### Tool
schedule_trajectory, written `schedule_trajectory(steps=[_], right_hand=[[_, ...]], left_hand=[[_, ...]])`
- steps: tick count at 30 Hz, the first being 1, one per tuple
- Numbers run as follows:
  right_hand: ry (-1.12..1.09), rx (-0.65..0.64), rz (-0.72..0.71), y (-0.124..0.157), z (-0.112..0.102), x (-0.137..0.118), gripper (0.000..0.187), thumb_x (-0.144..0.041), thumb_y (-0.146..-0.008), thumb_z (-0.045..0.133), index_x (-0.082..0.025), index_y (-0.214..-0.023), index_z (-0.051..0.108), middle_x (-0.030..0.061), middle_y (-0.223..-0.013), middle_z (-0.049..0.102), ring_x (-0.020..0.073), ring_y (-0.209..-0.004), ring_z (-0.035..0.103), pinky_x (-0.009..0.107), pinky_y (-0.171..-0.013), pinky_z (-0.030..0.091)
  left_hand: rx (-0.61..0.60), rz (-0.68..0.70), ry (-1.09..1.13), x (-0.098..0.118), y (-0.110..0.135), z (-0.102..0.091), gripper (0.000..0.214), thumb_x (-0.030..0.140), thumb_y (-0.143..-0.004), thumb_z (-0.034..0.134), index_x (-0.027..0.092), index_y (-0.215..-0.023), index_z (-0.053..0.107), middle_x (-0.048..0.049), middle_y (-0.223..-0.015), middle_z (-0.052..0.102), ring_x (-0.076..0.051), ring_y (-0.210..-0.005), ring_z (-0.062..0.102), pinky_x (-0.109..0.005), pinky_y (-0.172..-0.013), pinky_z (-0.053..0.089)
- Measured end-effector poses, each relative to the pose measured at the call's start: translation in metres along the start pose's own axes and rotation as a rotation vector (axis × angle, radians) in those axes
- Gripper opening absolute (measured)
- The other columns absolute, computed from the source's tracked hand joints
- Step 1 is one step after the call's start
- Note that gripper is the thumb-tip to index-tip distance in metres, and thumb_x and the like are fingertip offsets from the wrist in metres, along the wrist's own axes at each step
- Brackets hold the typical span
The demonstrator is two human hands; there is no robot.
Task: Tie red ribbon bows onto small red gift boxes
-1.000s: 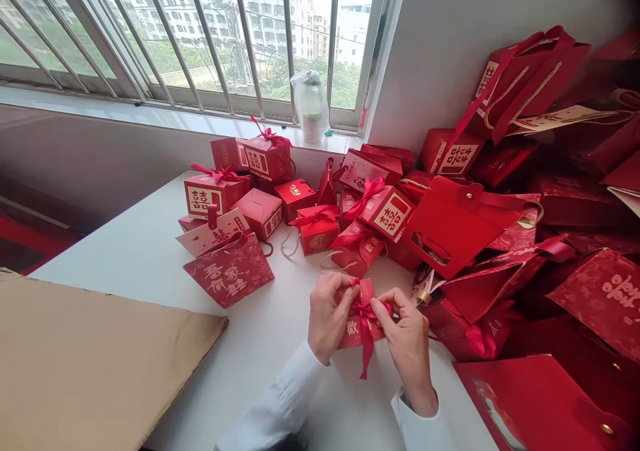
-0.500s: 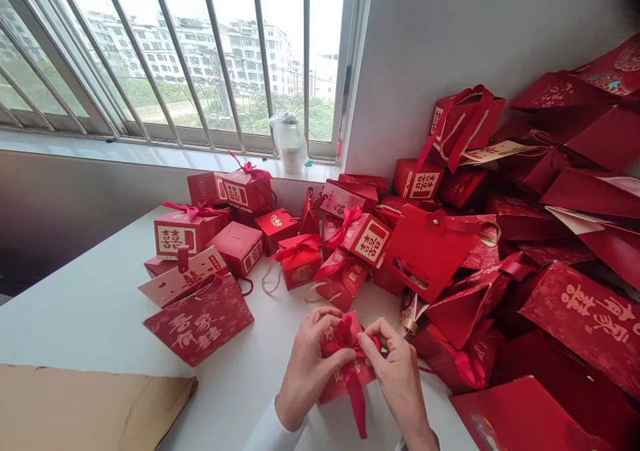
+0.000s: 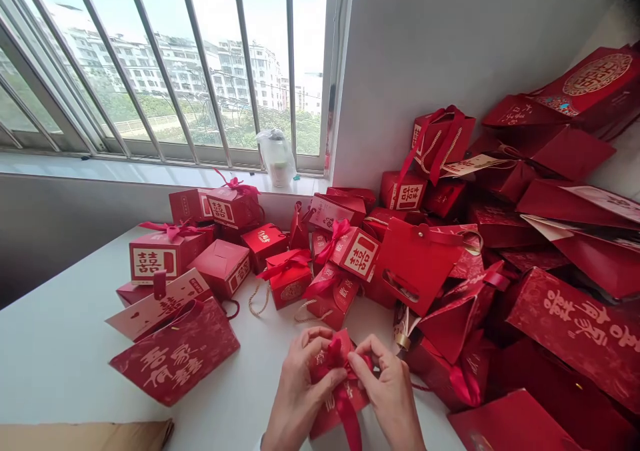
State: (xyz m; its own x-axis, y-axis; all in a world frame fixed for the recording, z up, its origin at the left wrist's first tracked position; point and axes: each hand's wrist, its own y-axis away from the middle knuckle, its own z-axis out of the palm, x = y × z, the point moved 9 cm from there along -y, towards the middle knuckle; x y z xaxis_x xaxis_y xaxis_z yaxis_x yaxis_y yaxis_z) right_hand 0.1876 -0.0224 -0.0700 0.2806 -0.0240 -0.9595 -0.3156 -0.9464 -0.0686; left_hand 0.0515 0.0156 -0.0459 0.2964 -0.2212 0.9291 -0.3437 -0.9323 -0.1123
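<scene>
"What do the hands have?"

"Low in the middle of the head view, the left hand (image 3: 299, 397) and the right hand (image 3: 390, 397) both curl in on a red ribbon (image 3: 334, 359). Neither hand is wide open. The fingers bend in and seem to pinch the ribbon's loops."

"Where is the box?"

"The small red box (image 3: 324, 425) seems to lie on the white table (image 3: 60, 324), right between the two hands. Its long side runs up and down the picture and leans a little."

"Which hand is nearer to it?"

"Neither one. The left hand is over its left side and the right hand is at its right side. A long end of the ribbon hangs down the middle, toward the person."

"What is around them?"

"Just above the hands is a group of red boxes with bows, like the red box with a bow (image 3: 287, 277). A big heap of red paper bags (image 3: 575, 317) fills the right side, and a barred window (image 3: 165, 71) is at the upper left."

"What is hard to see?"

"The fingers hide the middle of the bow, so nobody can tell how the ribbon crosses there. The bottom edge cuts off the wrists and the ribbon's end."
</scene>
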Motion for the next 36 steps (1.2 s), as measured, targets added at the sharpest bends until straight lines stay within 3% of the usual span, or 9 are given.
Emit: schedule_trajectory(steps=[8,12,21,26,29,36], right_hand=[[0.02,-0.018,0.036,0.001,-0.004,-0.005,0.026,-0.041,-0.082,0.055,-0.019,-0.068,0.053,-0.0055,-0.053,0.046,0.0099,-0.049,0.043,0.018,-0.047,0.035],[0.0,-0.041,0.04,0.001,-0.004,-0.007,0.027,-0.041,-0.082,0.056,-0.019,-0.068,0.053,-0.0038,-0.059,0.052,0.0111,-0.054,0.048,0.019,-0.051,0.039],[0.021,-0.032,0.029,0.001,-0.003,-0.013,0.025,-0.038,-0.083,0.054,-0.019,-0.069,0.054,-0.0044,-0.059,0.052,0.0103,-0.053,0.045,0.018,-0.051,0.036],[0.041,-0.007,-0.061,-0.011,0.004,-0.03,0.02,-0.032,-0.084,0.054,-0.019,-0.069,0.054,-0.0052,-0.059,0.055,0.0098,-0.052,0.047,0.018,-0.052,0.036],[0.021,-0.02,-0.108,-0.021,0.01,-0.038,0.02,-0.031,-0.083,0.054,-0.019,-0.067,0.055,-0.005,-0.058,0.055,0.0102,-0.052,0.047,0.019,-0.051,0.036],[-0.093,-0.124,-0.055,-0.031,0.013,-0.025,0.016,-0.033,-0.078,0.06,-0.018,-0.073,0.057,-0.0028,-0.063,0.059,0.0114,-0.056,0.051,0.019,-0.053,0.039]], left_hand=[[0.001,0.001,-0.028,0.002,0.0,0.001,0.009,0.021,-0.075,0.065,0.023,-0.083,0.067,-0.0062,-0.111,0.058,-0.024,-0.109,0.052,-0.039,-0.095,0.042],[0.006,0.021,-0.064,0.008,0.001,0.002,0.009,0.03,-0.08,0.062,0.022,-0.082,0.067,-0.0059,-0.11,0.059,-0.024,-0.106,0.053,-0.037,-0.092,0.044],[0.123,0.015,-0.092,0.002,0.007,-0.002,0.019,0.037,-0.084,0.056,0.023,-0.08,0.068,-0.0069,-0.11,0.059,-0.023,-0.105,0.054,-0.036,-0.087,0.048],[0.289,0.036,-0.093,-0.003,0.008,-0.016,0.025,0.041,-0.083,0.057,0.021,-0.071,0.067,-0.0066,-0.099,0.062,-0.022,-0.096,0.057,-0.033,-0.08,0.051],[0.372,0.03,-0.099,-0.008,0.007,-0.025,0.022,0.043,-0.082,0.059,0.023,-0.078,0.069,-0.0053,-0.097,0.063,-0.022,-0.095,0.058,-0.032,-0.081,0.05],[0.383,0.013,-0.065,-0.008,0.01,-0.025,0.024,0.042,-0.085,0.055,0.024,-0.086,0.069,-0.0037,-0.09,0.065,-0.02,-0.091,0.057,-0.031,-0.078,0.049]])
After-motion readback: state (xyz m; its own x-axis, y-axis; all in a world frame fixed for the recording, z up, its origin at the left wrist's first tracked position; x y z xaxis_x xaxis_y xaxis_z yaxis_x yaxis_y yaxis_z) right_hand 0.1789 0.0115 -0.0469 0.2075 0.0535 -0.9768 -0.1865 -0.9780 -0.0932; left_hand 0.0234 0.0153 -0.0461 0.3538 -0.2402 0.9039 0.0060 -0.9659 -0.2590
